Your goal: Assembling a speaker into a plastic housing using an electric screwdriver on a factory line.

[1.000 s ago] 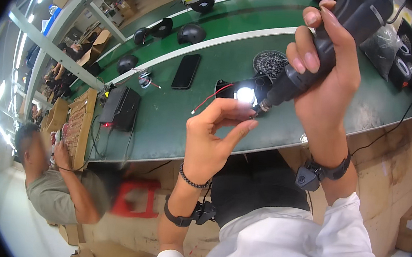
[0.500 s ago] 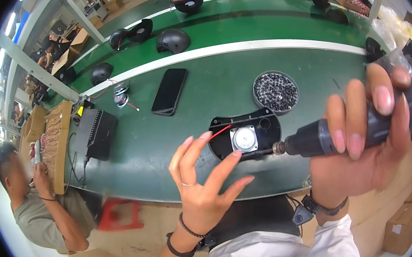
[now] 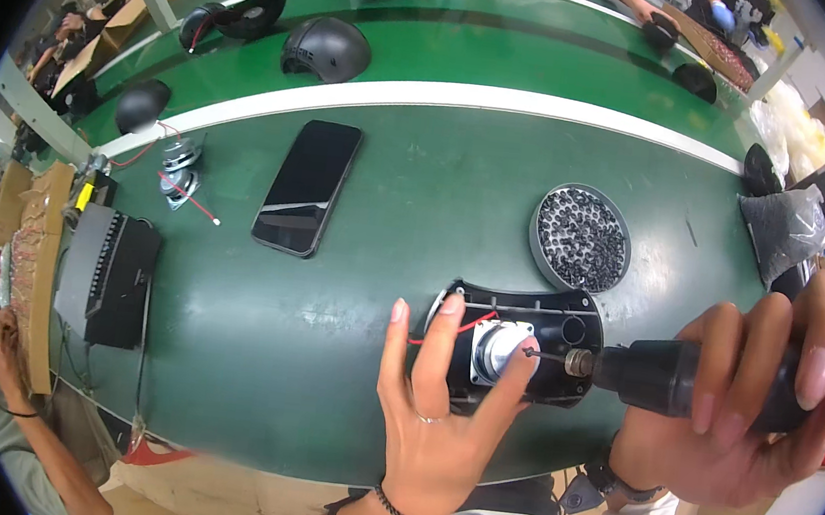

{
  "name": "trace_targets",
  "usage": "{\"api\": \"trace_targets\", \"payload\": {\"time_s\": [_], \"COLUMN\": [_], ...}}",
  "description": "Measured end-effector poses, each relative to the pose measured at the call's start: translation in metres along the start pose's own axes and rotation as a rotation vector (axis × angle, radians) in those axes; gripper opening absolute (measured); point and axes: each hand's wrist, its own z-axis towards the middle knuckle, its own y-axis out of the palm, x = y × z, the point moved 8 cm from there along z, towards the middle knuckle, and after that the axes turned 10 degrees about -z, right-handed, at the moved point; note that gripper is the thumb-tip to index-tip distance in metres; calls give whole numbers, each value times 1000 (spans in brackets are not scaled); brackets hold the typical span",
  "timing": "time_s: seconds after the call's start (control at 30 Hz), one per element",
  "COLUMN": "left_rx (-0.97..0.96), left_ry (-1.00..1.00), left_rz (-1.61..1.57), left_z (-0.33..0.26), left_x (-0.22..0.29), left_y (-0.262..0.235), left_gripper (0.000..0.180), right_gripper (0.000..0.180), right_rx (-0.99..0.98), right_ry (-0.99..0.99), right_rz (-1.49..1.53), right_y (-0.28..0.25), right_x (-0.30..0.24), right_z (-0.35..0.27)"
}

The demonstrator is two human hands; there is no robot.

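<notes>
A curved black plastic housing point(image 3: 567, 314) lies on the green workbench with a silver-and-white speaker point(image 3: 490, 354) seated in it and a red wire point(image 3: 474, 324) leading off to the left. My left hand point(image 3: 443, 401) reaches over it with fingers spread. Its index fingertip touches the housing's left end, and its thumb rests at the speaker's right side. My right hand point(image 3: 750, 394) wraps around a black electric screwdriver point(image 3: 646, 375) held level from the right. The driver's bit points left, its tip beside my left thumb, with a small dark screw apparently there.
A round tin of black screws point(image 3: 581, 237) stands beyond the housing. Farther left lie a phone point(image 3: 309, 186), loose speakers point(image 3: 178, 171) and a black box-shaped device point(image 3: 109, 276). Black shells point(image 3: 326, 49) sit across the white rail point(image 3: 429, 96). A co-worker's arm point(image 3: 50, 456) shows at lower left.
My view has shifted, so the bench things appear displaced. My left thumb has come onto the speaker, and the screwdriver's bit now reaches over the housing to it.
</notes>
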Motion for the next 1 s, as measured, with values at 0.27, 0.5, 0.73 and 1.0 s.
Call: {"api": "trace_targets", "payload": {"time_s": [0.27, 0.5, 0.73, 1.0], "left_rx": [176, 127, 121, 19], "left_ry": [178, 102, 90, 47], "left_rz": [-83, -107, -108, -4], "left_z": [6, 8, 8, 10], "left_x": [-4, -8, -7, -6], "left_y": [-1, 4, 2, 10], "left_gripper": [31, 34, 32, 37], "right_gripper": [22, 23, 25, 26], "right_rx": [-7, -55, -79, -116], "right_ry": [63, 52, 64, 60], "right_rz": [-72, -168, -238, -234], "right_y": [-4, 2, 4, 3], "right_x": [25, 38, 49, 55], "right_z": [-3, -8, -12, -14]}}
